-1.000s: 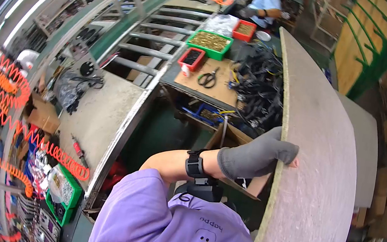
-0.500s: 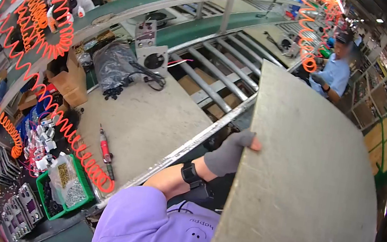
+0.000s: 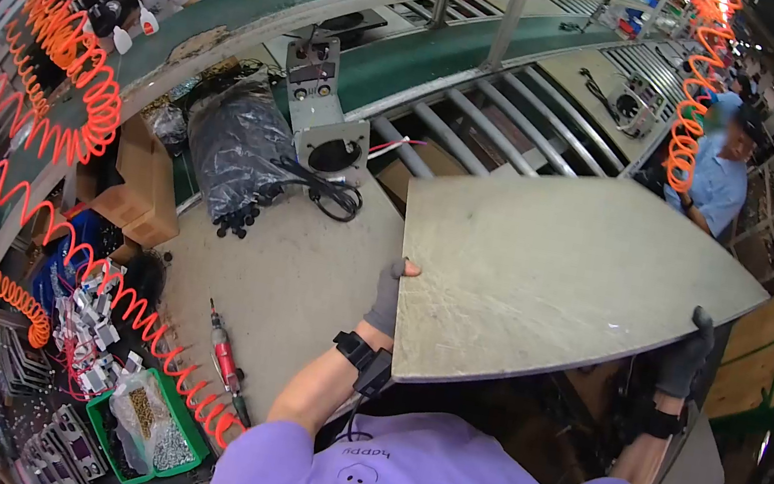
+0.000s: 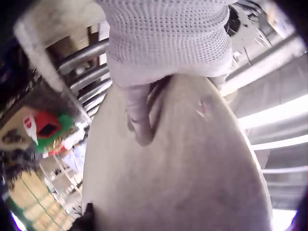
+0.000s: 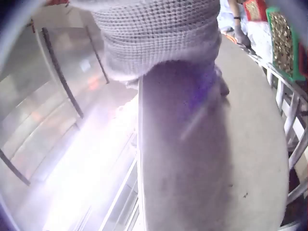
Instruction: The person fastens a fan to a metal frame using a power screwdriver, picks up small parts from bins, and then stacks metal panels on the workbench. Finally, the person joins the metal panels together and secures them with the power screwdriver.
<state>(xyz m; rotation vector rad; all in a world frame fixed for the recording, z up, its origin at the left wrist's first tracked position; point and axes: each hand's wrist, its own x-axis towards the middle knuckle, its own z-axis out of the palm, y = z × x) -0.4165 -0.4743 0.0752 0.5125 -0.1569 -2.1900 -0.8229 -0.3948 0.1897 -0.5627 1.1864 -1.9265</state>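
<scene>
A large flat grey board (image 3: 553, 279) is held up in front of the body, one hand at each side. At its left edge my gloved left hand (image 3: 388, 298) grips it, the bare thumb tip on the upper face; the left wrist view has the knit glove (image 4: 168, 43) and thumb over the board. My right hand (image 3: 685, 358), in a dark grey glove, holds the near right edge with its fingers largely hidden. Beyond the board's far edge lie metal conveyor rollers (image 3: 496, 128), partly covered by it.
Left of the board, a worktop (image 3: 303, 259) bears a red screwdriver (image 3: 225, 358), a black plastic bag (image 3: 240, 148) and a grey metal housing (image 3: 326, 116). A coiled orange hose (image 3: 133, 313) hangs alongside. A green bin (image 3: 150, 427) holds small hardware. Another person (image 3: 721, 178) is at the back right.
The board has swung from nearly upright at the right to a flatter tilt, moving left toward the rollers and worktop. My right hand has come into fuller view; the head view has turned left.
</scene>
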